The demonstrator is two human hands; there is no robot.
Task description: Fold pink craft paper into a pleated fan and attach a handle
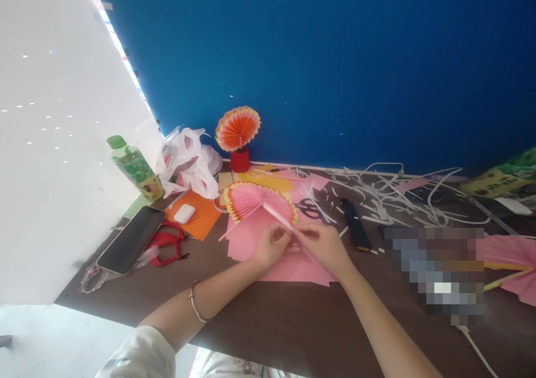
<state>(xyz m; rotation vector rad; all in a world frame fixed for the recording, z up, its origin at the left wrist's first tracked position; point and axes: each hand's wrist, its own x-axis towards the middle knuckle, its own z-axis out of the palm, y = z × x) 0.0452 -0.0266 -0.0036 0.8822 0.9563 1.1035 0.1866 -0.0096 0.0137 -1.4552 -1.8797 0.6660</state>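
A pleated pink paper fan (pixel 247 199) with a yellow zigzag edge lies spread over pink paper sheets (pixel 243 244). From its centre a pink paper strip (pixel 276 215) slants down to the right. My left hand (pixel 274 247) pinches near the lower end of this strip. Close beside it, my right hand (pixel 322 247) pinches the same end, with fingertips almost touching those of the left. Another thin pink stick pokes out at the fan's lower left. Behind the fan, a round orange, pink and yellow paper fan (pixel 238 128) stands in a red pot (pixel 240 161).
At the left are a green bottle (pixel 136 168), a plastic bag (pixel 192 163), a phone (pixel 132 239), a white case (pixel 185 214) and red straps. Dark scissors (pixel 309 209), a black cutter (pixel 355 224), tangled white cables and a blurred patch lie at the right.
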